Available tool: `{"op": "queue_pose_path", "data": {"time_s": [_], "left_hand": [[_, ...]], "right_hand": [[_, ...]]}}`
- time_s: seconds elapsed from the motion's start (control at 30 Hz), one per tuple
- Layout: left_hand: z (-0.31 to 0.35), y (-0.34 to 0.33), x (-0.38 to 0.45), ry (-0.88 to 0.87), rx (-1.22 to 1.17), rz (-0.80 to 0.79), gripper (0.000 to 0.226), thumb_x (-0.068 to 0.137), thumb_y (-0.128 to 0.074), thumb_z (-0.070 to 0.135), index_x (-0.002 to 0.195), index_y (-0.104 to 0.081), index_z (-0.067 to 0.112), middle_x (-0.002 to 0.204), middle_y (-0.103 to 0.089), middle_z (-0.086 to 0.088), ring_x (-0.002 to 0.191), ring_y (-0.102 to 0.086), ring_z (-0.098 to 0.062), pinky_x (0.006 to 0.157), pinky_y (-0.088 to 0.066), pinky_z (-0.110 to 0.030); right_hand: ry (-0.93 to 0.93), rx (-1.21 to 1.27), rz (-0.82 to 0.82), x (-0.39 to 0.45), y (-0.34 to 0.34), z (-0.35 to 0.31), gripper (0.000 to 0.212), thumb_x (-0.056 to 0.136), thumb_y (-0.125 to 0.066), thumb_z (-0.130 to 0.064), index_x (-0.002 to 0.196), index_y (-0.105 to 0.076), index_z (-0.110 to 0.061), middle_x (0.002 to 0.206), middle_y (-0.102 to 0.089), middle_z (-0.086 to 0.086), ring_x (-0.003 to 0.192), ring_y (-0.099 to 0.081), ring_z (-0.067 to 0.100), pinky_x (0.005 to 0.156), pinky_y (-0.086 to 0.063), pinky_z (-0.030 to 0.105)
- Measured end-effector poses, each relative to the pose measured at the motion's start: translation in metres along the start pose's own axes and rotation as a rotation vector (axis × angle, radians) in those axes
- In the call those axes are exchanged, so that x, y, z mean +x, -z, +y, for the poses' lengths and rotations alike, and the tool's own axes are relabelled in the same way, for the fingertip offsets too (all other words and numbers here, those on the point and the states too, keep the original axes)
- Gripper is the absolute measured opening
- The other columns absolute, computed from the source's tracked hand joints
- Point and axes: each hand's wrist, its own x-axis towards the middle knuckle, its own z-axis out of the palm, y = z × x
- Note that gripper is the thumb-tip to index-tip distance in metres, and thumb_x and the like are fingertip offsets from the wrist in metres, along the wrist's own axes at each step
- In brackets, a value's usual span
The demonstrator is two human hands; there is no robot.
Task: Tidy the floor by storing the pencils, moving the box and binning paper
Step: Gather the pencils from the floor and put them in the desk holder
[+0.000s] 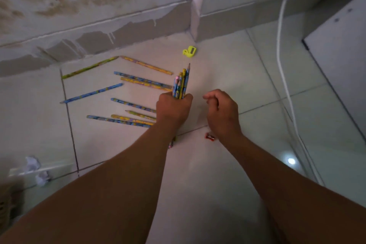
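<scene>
Nine pencils (136, 81) lie loose on the floor (217, 69) to my left, as far as I can count them, some blue, some yellow, one greenish, fanned out between the wall (79, 6) and my left arm. My left hand (173, 109) is clenched round a bunch (181, 84) of more pencils, held upright with their ends sticking up past my knuckles; one sharpened tip points highest, and a pink eraser end shows at the left of the bunch. The lower ends poke out below my wrist. My right hand (221, 111) is just beside the left, apart from it, fingers curled in loosely with nothing in them that I can see.

A yellow sharpener (189, 51) sits on the floor beyond the bunch, near the wall's corner. A small red sharpener (210, 136) lies on the tile just by my right wrist. Two crumpled paper balls (32, 162) lie at the far left, close to me, next to a pale flat thing too blurred to name. A white cable (282, 69) runs down along the floor on the right.
</scene>
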Motion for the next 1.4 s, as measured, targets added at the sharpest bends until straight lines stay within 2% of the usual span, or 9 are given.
{"op": "queue_pose_path", "data": {"time_s": [0.27,0.47,0.7,0.8,0.93,1.07,1.17,1.3,1.4], "left_hand": [[-0.016,-0.025,-0.016,-0.015,0.101,-0.063,0.034,0.079,-0.069,0.044,0.082,-0.069,0.01,0.082,-0.07,-0.018,0.085,-0.07,-0.036,0.077,-0.059,-0.045],[-0.021,-0.034,-0.026,0.0,0.114,-0.135,0.048,0.072,-0.07,0.059,0.068,-0.06,0.013,0.067,-0.063,-0.012,0.078,-0.072,-0.037,0.071,-0.061,-0.046],[-0.007,-0.04,-0.021,-0.017,0.093,-0.103,0.052,0.066,-0.067,0.065,0.069,-0.061,0.013,0.08,-0.072,-0.019,0.079,-0.072,-0.037,0.075,-0.061,-0.048],[0.002,-0.041,-0.016,-0.024,0.07,-0.104,0.047,0.072,-0.072,0.06,0.066,-0.058,0.015,0.071,-0.067,-0.015,0.062,-0.066,-0.031,0.066,-0.061,-0.04],[0.005,-0.041,-0.008,-0.029,0.053,-0.09,0.045,0.08,-0.073,0.053,0.061,-0.052,0.017,0.059,-0.058,-0.008,0.044,-0.054,-0.024,0.054,-0.05,-0.03],[0.007,-0.042,-0.004,-0.021,0.023,-0.09,0.045,0.081,-0.072,0.051,0.062,-0.051,0.016,0.057,-0.056,-0.006,0.043,-0.052,-0.023,0.056,-0.051,-0.032],[0.009,-0.043,0.0,-0.025,0.031,-0.084,0.045,0.081,-0.072,0.052,0.063,-0.053,0.016,0.06,-0.058,-0.007,0.045,-0.053,-0.024,0.06,-0.055,-0.036],[0.012,-0.046,0.005,-0.025,0.027,-0.068,0.046,0.075,-0.072,0.057,0.063,-0.055,0.016,0.064,-0.061,-0.01,0.051,-0.057,-0.026,0.068,-0.061,-0.044],[0.013,-0.047,0.007,-0.021,0.031,-0.051,0.047,0.074,-0.07,0.059,0.063,-0.056,0.016,0.066,-0.063,-0.011,0.055,-0.059,-0.027,0.07,-0.062,-0.046]], "right_hand": [[0.036,-0.372,-0.088,-0.057,0.025,0.036,0.031,0.079,-0.067,-0.052,0.099,-0.063,-0.029,0.093,-0.061,-0.007,0.086,-0.059,0.012,0.073,-0.043,0.025],[-0.024,-0.39,-0.169,-0.084,0.025,0.047,0.021,0.09,-0.061,-0.044,0.1,-0.058,-0.025,0.099,-0.057,-0.004,0.092,-0.06,0.019,0.073,-0.045,0.031],[-0.578,0.296,0.187,-0.047,0.032,0.019,0.02,0.084,-0.069,-0.03,0.069,-0.06,-0.019,0.061,-0.061,-0.008,0.054,-0.05,0.006,0.056,-0.038,0.022],[-0.808,0.742,0.199,-0.023,0.041,0.007,0.018,0.083,-0.06,-0.024,0.068,-0.057,-0.015,0.066,-0.066,0.006,0.042,-0.035,0.01,0.042,-0.028,0.022],[-0.85,0.885,0.148,-0.003,0.046,0.002,0.014,0.084,-0.054,-0.017,0.082,-0.067,-0.012,0.063,-0.058,0.004,0.042,-0.031,0.01,0.04,-0.02,0.018],[-0.715,0.503,0.205,0.011,0.04,0.012,0.021,0.083,-0.058,-0.026,0.064,-0.059,-0.018,0.064,-0.054,-0.001,0.059,-0.047,0.021,0.054,-0.034,0.03],[-0.415,-0.003,0.148,0.01,0.034,0.021,0.021,0.098,-0.049,-0.035,0.086,-0.055,-0.019,0.082,-0.061,0.0,0.084,-0.057,0.026,0.068,-0.034,0.03],[-0.258,-0.293,0.036,0.011,0.031,0.028,0.037,0.097,-0.047,-0.045,0.13,-0.049,-0.027,0.119,-0.055,0.005,0.103,-0.06,0.032,0.076,-0.04,0.035],[-0.204,-0.412,-0.002,0.01,0.029,0.036,0.053,0.086,-0.059,-0.058,0.128,-0.048,-0.027,0.117,-0.051,0.005,0.098,-0.061,0.034,0.075,-0.044,0.037]]}}
